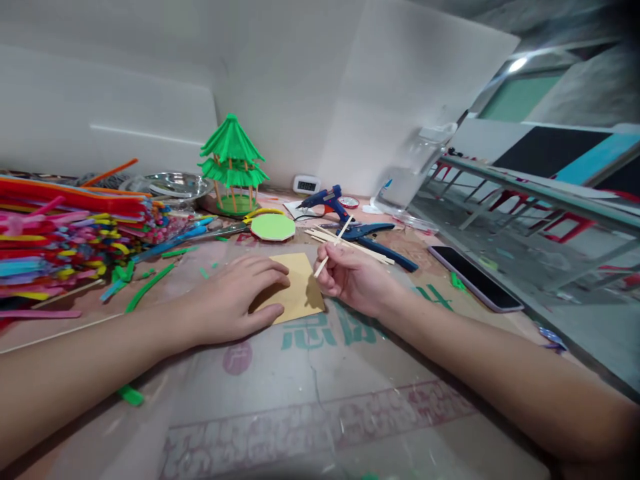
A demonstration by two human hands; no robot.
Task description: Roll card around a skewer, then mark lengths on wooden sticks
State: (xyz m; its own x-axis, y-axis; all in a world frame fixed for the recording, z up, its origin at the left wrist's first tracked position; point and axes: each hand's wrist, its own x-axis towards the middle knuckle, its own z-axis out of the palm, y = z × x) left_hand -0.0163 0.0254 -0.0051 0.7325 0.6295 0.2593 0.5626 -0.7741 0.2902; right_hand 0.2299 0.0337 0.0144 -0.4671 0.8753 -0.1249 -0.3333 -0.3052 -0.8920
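Note:
Between the fingertips of my right hand (350,277) is a thin wooden stick (345,228), tilted, with its lower end near the right edge of a tan paper sheet (303,283). My left hand (235,293) rests at the sheet's left side, fingers stretched and thumb apart, and part of the paper lies hidden under it. Just beyond the hands sit a light-green octagonal piece (273,227) and a small pile of wooden sticks (370,249). Blue-handled pliers (385,241) lie beside that pile.
A green-roofed model pavilion (231,163) stands at the back, near a blue glue gun (327,200) and a white digital clock (307,184). Many coloured pipe cleaners (75,233) are heaped at left. A phone (475,277) lies near the table's right edge, with a clear plastic jug (413,170) behind.

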